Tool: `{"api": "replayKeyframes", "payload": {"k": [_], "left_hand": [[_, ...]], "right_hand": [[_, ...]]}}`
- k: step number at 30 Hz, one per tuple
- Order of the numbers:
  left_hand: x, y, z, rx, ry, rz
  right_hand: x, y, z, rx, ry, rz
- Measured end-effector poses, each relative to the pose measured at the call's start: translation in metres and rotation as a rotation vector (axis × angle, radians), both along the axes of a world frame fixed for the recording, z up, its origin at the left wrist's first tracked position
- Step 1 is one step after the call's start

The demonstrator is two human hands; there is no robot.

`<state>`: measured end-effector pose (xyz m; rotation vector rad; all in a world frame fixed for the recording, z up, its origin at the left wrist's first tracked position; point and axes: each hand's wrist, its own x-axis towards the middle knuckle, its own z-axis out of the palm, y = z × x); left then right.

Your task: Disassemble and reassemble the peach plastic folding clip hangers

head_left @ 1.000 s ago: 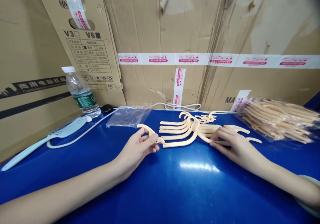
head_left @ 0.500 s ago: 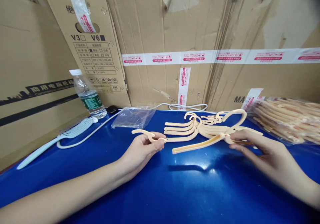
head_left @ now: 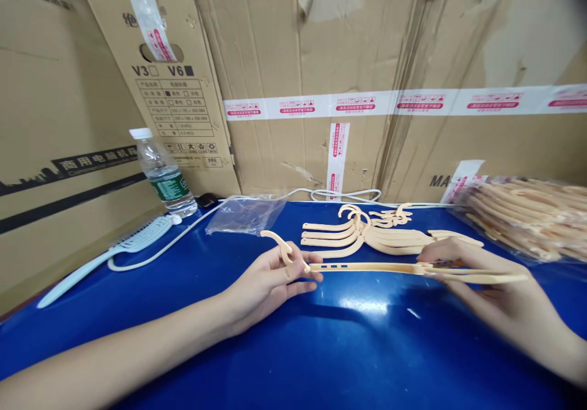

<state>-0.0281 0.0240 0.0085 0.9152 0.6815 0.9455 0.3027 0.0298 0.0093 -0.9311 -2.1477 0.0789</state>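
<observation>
Between thumb and fingers, my left hand (head_left: pixel 277 272) pinches a small cream plastic hook piece (head_left: pixel 280 246), its curved end pointing up and left. My right hand (head_left: pixel 486 294) grips a cream plastic folding hanger (head_left: pixel 376 267) near its middle joint. One slotted arm of the hanger reaches left to the hook piece at my left fingertips; whether the two are joined I cannot tell. The other part points right across my right hand. Behind them, several similar hangers (head_left: pixel 342 237) lie fanned out on the blue table, with several small hook pieces (head_left: pixel 392 217) beyond.
A clear bag of cream hangers (head_left: pixel 527 214) lies at the right. To the left are a light-blue hairbrush (head_left: pixel 137 239), a water bottle (head_left: pixel 165 178), a white cable (head_left: pixel 183 239) and a flat plastic bag (head_left: pixel 245 214). Cardboard boxes (head_left: pixel 298 49) wall the back of the blue table (head_left: pixel 293 361).
My right hand has turned the hanger so its arm lies level and reaches my left hand. The hook piece has shifted right and tilted more upright.
</observation>
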Motion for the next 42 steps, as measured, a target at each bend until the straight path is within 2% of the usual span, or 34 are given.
{"api": "replayKeyframes", "payload": {"k": [13, 17, 23, 30, 36, 42], "left_hand": [[0.002, -0.001, 0.0, 0.02, -0.002, -0.019], [0.003, -0.001, -0.001, 0.028, 0.019, 0.007], [0.002, 0.002, -0.004, 0.07, 0.057, 0.059], [0.002, -0.001, -0.004, 0.066, 0.131, 0.15], [0.003, -0.004, -0.001, 0.082, 0.219, 0.214], [0.004, -0.003, -0.001, 0.1, 0.218, 0.246]], "right_hand": [[-0.001, -0.002, -0.005, -0.001, 0.034, 0.043], [0.0, -0.002, -0.004, -0.031, -0.017, 0.051], [-0.009, -0.007, -0.005, -0.035, 0.014, 0.065], [-0.019, -0.013, -0.004, 0.067, 0.002, 0.044], [-0.025, -0.018, -0.001, 0.007, 0.011, 0.055], [-0.029, -0.024, 0.002, -0.051, 0.03, 0.032]]}}
